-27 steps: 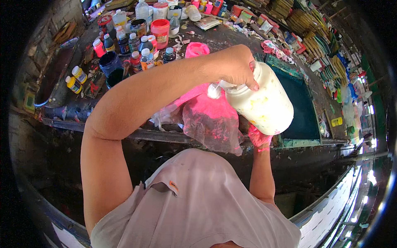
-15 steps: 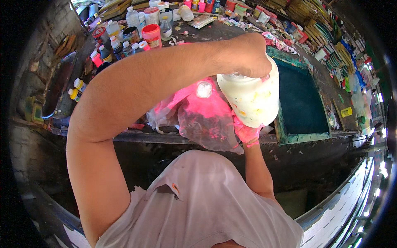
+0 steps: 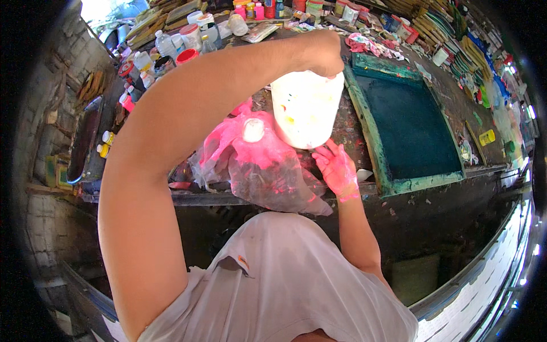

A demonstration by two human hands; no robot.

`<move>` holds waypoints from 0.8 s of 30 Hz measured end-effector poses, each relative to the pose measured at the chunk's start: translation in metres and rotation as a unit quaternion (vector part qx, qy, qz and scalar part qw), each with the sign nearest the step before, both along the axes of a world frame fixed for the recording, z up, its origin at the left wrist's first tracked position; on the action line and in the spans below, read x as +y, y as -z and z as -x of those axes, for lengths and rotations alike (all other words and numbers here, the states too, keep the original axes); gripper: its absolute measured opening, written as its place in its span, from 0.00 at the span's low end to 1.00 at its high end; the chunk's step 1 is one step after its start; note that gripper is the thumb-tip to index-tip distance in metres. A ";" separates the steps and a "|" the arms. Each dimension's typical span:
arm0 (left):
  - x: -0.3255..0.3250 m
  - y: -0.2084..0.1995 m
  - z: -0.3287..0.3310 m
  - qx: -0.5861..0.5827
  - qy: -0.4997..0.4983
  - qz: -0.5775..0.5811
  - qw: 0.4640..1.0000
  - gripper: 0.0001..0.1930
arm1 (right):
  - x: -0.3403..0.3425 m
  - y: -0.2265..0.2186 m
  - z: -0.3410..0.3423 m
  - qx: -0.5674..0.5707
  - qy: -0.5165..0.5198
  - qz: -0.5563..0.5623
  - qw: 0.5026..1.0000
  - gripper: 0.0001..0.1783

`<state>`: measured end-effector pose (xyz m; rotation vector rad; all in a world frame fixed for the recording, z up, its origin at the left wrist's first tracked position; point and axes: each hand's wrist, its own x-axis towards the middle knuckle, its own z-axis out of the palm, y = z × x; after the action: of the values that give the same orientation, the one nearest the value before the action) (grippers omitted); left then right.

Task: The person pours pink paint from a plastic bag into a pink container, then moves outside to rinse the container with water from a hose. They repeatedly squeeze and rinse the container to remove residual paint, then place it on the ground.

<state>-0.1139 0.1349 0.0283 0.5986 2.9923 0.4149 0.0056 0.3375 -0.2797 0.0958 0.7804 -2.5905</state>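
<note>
My left hand is closed on the upper rim of a white plastic tub spotted with paint; its fingers are partly hidden. The tub stands almost upright over the dark table. Just below its base, my right hand lies palm up with spread fingers, stained bright pink. The fingertips are close to the tub's bottom edge; whether they touch it I cannot tell. Left of the tub lies a crumpled clear plastic bag smeared with pink, and a round white lid-like piece sits on its pink part.
A green-edged screen frame with dark teal mesh lies right of my right hand. Several bottles and a red tub crowd the back left. A pink-stained rag lies behind the frame. The table's front edge runs before my body.
The white tub has moved left and away from me in my left hand and is more upright. My right hand has come off its underside and opened, palm up.
</note>
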 end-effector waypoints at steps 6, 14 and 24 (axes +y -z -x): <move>0.018 0.021 0.022 0.062 -0.001 0.067 0.996 0.16 | 0.042 0.020 -0.010 -0.004 0.090 -0.048 0.995 0.31; 0.030 0.091 0.036 0.077 0.013 0.066 0.995 0.16 | -0.004 -0.049 -0.006 0.144 0.013 -0.268 0.952 0.23; -0.112 0.068 -0.064 0.270 -0.011 -0.212 0.939 0.23 | -0.061 -0.086 -0.015 0.191 -0.042 -0.340 0.920 0.13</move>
<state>-0.0501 0.0228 -0.0399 0.8261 3.4419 1.0789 0.0201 0.2765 -0.1934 -0.2421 1.7572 -2.1613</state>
